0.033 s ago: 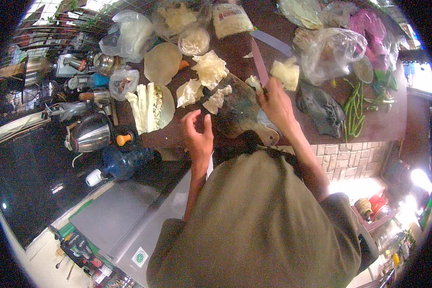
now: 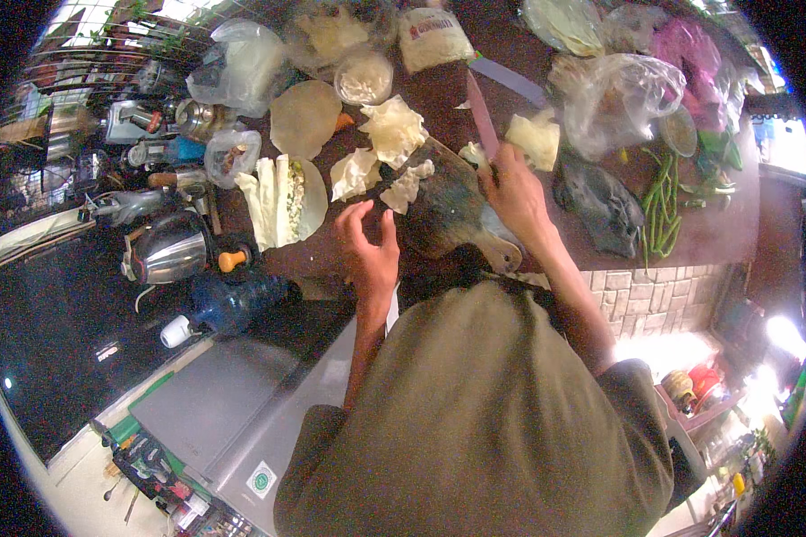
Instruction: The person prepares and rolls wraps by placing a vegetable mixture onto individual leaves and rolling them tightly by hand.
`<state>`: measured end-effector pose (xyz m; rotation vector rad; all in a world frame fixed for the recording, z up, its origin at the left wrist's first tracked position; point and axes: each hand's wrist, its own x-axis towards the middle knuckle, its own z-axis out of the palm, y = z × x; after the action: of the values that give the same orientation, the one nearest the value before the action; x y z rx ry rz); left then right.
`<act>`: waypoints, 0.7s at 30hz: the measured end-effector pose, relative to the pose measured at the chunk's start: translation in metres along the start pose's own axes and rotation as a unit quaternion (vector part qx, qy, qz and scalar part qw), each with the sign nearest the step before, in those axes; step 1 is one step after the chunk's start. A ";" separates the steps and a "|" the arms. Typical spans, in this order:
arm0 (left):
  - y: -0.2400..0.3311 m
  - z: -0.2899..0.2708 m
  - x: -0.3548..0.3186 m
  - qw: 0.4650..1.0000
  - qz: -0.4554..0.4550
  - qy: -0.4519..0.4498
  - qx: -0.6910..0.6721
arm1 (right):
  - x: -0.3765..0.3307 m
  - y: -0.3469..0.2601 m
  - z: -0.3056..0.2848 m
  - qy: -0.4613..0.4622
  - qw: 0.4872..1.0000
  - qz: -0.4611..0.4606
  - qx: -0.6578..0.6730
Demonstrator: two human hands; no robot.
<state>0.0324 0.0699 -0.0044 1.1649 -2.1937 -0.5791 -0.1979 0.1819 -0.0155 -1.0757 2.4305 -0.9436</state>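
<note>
In my right hand (image 2: 517,191) is a knife (image 2: 480,107) with a pinkish blade that points away from me. It is over the right side of a dark, worn cutting board (image 2: 448,201). A small pale piece (image 2: 475,154) lies by the blade, and a folded pale sheet (image 2: 535,140) is just beyond my knuckles. My left hand (image 2: 370,251) hovers at the board's left, thumb and fingers apart, holding nothing. Near its fingertips lie crumpled cream-coloured sheets (image 2: 394,132). Further left, a pale round plate (image 2: 311,210) bears several white rolls (image 2: 264,204) and a chopped filling.
A tub of shredded white food (image 2: 364,78) and a packed bag (image 2: 434,40) stand at the back. Clear plastic bags (image 2: 618,98), a black bag (image 2: 597,204) and long green beans (image 2: 661,206) lie on the right. A kettle (image 2: 170,249) stands at left.
My left hand has shifted very slightly away from me, toward the crumpled sheets. The right hand and knife look unmoved.
</note>
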 end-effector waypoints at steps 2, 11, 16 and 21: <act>0.016 -0.003 0.018 0.996 0.051 -0.055 0.053 | 0.008 0.002 0.004 -0.019 1.000 -0.008 -0.021; 0.006 0.012 0.012 0.980 0.061 -0.192 0.001 | 0.006 0.017 0.016 -0.010 0.998 -0.023 -0.052; 0.015 -0.022 0.027 0.991 0.096 -0.083 -0.042 | 0.004 0.021 0.021 0.011 0.999 -0.019 -0.044; 0.003 -0.031 0.038 0.985 0.166 0.014 -0.036 | 0.008 0.016 0.018 0.000 1.000 -0.005 -0.030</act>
<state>0.0343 0.0363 0.0315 0.7411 -2.2574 -0.4906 -0.2025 0.1758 -0.0403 -1.1097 2.4706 -0.8794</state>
